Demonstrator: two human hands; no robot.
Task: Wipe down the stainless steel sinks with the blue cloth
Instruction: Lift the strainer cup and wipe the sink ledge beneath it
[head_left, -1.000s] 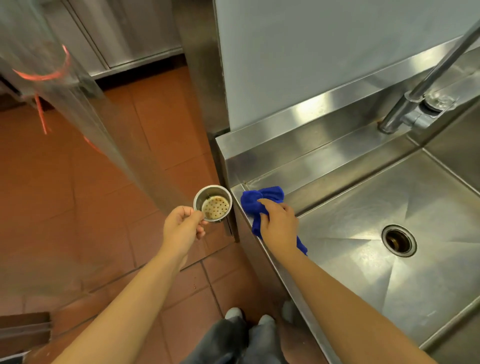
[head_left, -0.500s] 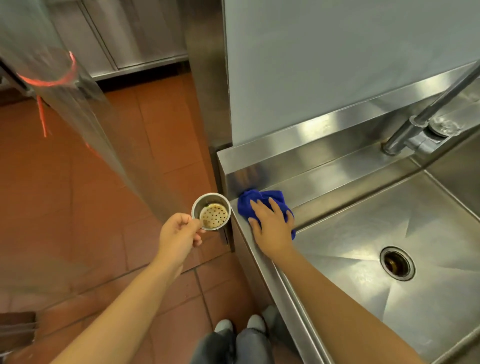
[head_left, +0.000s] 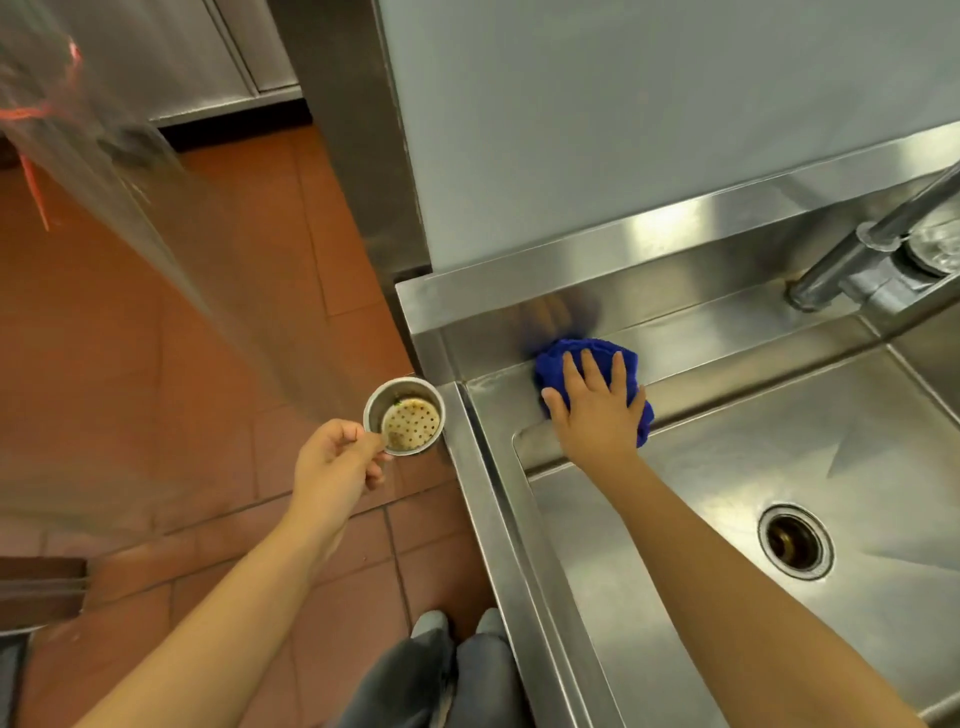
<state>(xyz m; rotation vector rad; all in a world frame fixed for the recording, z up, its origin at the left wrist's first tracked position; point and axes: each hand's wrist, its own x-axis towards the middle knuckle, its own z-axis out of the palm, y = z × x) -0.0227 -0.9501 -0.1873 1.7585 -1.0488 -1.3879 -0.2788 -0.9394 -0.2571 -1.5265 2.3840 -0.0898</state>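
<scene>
**Rim wipe under way at back-left corner; basin yet to do**

The right hand (head_left: 597, 410) lies flat on the blue cloth (head_left: 546, 370), fingers straight & spread. It presses the bunched cloth onto the rear ledge (head_left: 727, 332) of the sink (head_left: 501, 519), near the left corner where ledge meets basin edge, just below the backsplash. The left hand (head_left: 337, 467) is out over the floor tiles (head_left: 322, 291), thumb & fingers pinching the rim of a perforated drain strainer (head_left: 408, 423), clear of the sink.

Judged step: ledge/rim pass, early in the job. The basin (head_left: 727, 467) w/ its open drain (head_left: 795, 540) & the faucet (head_left: 841, 260) base prob. remain. Next move calls for a firm sweep along the ledge toward the faucet, w/ even palm pressure so the cloth doesn't roll out, then down the basin walls. The strainer should stay off wiped steel.
</scene>
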